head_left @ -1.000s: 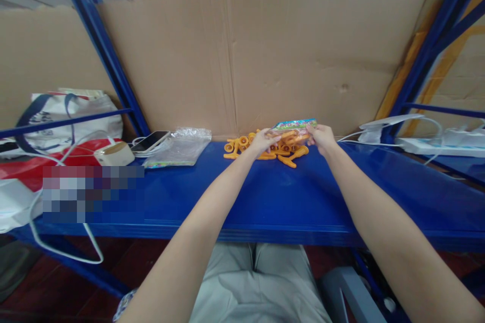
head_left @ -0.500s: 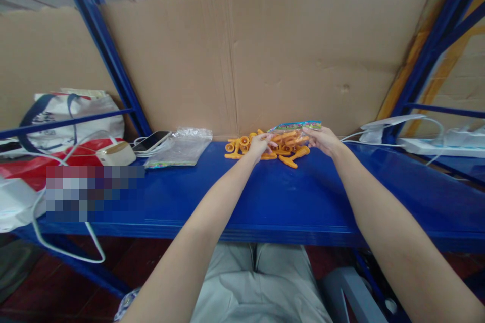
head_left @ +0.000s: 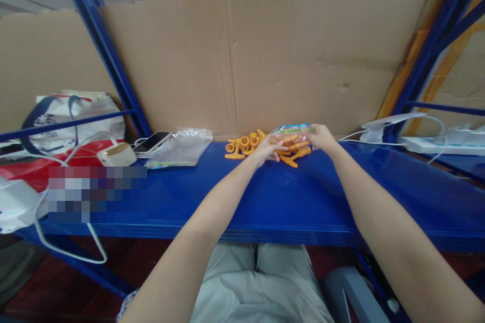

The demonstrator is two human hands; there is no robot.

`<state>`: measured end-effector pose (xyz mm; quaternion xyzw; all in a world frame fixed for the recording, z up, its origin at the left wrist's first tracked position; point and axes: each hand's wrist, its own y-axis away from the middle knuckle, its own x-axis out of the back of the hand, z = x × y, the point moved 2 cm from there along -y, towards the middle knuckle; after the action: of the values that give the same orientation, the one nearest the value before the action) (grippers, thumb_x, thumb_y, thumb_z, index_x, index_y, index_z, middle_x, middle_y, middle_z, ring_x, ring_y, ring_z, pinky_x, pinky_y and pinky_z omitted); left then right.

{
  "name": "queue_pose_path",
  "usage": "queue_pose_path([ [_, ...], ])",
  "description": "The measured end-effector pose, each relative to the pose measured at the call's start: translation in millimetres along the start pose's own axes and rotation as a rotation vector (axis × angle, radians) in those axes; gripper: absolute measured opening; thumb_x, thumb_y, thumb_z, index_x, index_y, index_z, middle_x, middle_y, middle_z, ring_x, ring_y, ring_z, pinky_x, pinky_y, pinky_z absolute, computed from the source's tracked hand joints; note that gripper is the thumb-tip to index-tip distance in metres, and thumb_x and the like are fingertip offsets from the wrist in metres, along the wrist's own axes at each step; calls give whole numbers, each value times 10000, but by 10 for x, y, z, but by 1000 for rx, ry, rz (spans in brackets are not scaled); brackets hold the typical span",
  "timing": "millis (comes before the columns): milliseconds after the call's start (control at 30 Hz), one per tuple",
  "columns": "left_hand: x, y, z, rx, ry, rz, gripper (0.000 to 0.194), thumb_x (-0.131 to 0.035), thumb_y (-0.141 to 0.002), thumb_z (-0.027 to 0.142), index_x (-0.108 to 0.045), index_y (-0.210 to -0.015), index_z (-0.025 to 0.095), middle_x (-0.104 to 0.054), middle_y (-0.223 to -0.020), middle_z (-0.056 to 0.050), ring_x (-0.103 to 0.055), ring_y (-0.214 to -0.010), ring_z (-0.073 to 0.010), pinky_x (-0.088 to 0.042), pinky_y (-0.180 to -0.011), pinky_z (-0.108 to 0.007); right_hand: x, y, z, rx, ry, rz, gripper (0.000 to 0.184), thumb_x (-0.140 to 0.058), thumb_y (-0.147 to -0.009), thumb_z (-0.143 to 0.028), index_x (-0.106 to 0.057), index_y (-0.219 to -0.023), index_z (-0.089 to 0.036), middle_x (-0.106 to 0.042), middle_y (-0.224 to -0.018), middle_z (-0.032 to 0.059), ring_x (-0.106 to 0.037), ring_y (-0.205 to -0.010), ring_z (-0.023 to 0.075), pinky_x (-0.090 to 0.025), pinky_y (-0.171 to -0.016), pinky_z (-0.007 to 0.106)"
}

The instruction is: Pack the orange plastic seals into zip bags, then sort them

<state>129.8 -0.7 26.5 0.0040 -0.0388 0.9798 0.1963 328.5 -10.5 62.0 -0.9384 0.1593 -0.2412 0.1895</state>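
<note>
Toward the back of the blue shelf lies a pile of orange plastic pieces (head_left: 242, 145), some with round cup-like ends and some with a T-shaped bar. A clear plastic bag (head_left: 294, 130) with a colourful printed strip is over the pile's right part, and orange pieces show through it. My left hand (head_left: 268, 150) is at the bag's left side, thumb and fingers around its edge and close against the pieces. At the other end, my right hand (head_left: 319, 137) pinches the bag; its fingertips are partly hidden.
Left of the pile lies another clear plastic bag (head_left: 184, 147), beside a phone (head_left: 153, 142) with a white cable. A red bag, a white adapter (head_left: 116, 154) and a fabric bag (head_left: 91, 117) fill the far left. A white power strip (head_left: 441, 146) lies right. Cardboard (head_left: 288, 60) stands behind.
My left hand has shifted right, from the orange pieces to the bag's left side. My right hand has moved slightly left, and the bag's printed strip now tilts more toward me.
</note>
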Motion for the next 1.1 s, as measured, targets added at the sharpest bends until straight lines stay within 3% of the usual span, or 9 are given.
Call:
queue_pose_path([
  [200, -56, -40, -43, 37, -45, 97, 313, -495, -1016, 275, -602, -1278, 138, -765, -1125, -154, -589, -416, -59, -478, -465, -173, -15, 82, -13, -53, -231, -52, 279, -804, -777, -209, -573, -625, -168, -431, -340, -75, -375, -276, 66, -308, -305, 169],
  [300, -73, -34, -24, 25, -25, 141, 292, -489, -1021, 264, -630, -1243, 137, -789, -1038, -124, -585, -430, -56, -475, -483, -165, -7, 122, -56, -101, -281, -140, 228, -846, -719, -223, -633, -684, -148, -533, -423, -52, -423, -326, 61, -346, -327, 164],
  [400, -72, -18, -4, 28, 1, 171, 246, -468, -1032, 239, -633, -1185, 140, -795, -886, -74, -572, -437, -48, -456, -492, -146, -19, 144, -66, -143, -241, -259, 260, -901, -606, -228, -686, -725, -143, -618, -507, -27, -483, -377, 75, -403, -347, 178],
  [533, -66, -27, 1, 65, 7, 198, 234, -412, -1047, 211, -626, -1091, 130, -751, -735, -34, -556, -433, -44, -434, -498, -134, -64, 103, -35, -80, -114, -319, 301, -925, -524, -290, -711, -679, -146, -571, -448, -48, -473, -372, 88, -402, -347, 195],
  [700, -75, -50, 8, 47, 26, 169, 242, -404, -1052, 234, -623, -1112, 147, -761, -806, -44, -585, -461, -47, -434, -487, -134, -83, -1, -55, 160, 223, -115, 345, -825, -686, -316, -568, -495, -186, -473, -417, -40, -525, -483, 116, -366, -456, 194],
  [800, -67, -46, -5, -7, 39, 131, 251, -491, -1025, 259, -592, -1244, 189, -784, -952, -76, -615, -482, -58, -456, -482, -145, -78, -1, -94, 280, 441, 12, 242, -720, -780, -254, -622, -563, -210, -609, -547, 29, -637, -656, 186, -405, -575, 234],
  [867, -59, -43, -33, -12, 17, 91, 374, -571, -992, 294, -530, -1359, 235, -786, -999, -84, -634, -492, -69, -469, -479, -146, -80, 20, -115, 329, 523, 71, 186, -659, -818, -238, -674, -634, -219, -689, -660, 78, -673, -746, 227, -427, -632, 263],
  [967, -52, -45, -71, 18, -4, 51, 503, -570, -991, 362, -439, -1469, 278, -787, -1006, -85, -667, -519, -86, -493, -489, -148, -90, 42, -143, 362, 475, 139, 159, -618, -843, -237, -715, -721, -209, -726, -726, 89, -681, -769, 233, -450, -649, 269],
  [1100, -41, -46, -29, 19, 34, 110, 395, -403, -1049, 272, -507, -1423, 204, -785, -1034, -97, -628, -473, -59, -500, -497, -150, -113, 37, -175, 211, 198, 114, 134, -638, -835, -212, -699, -721, -178, -659, -584, 32, -620, -565, 171, -449, -537, 237],
])
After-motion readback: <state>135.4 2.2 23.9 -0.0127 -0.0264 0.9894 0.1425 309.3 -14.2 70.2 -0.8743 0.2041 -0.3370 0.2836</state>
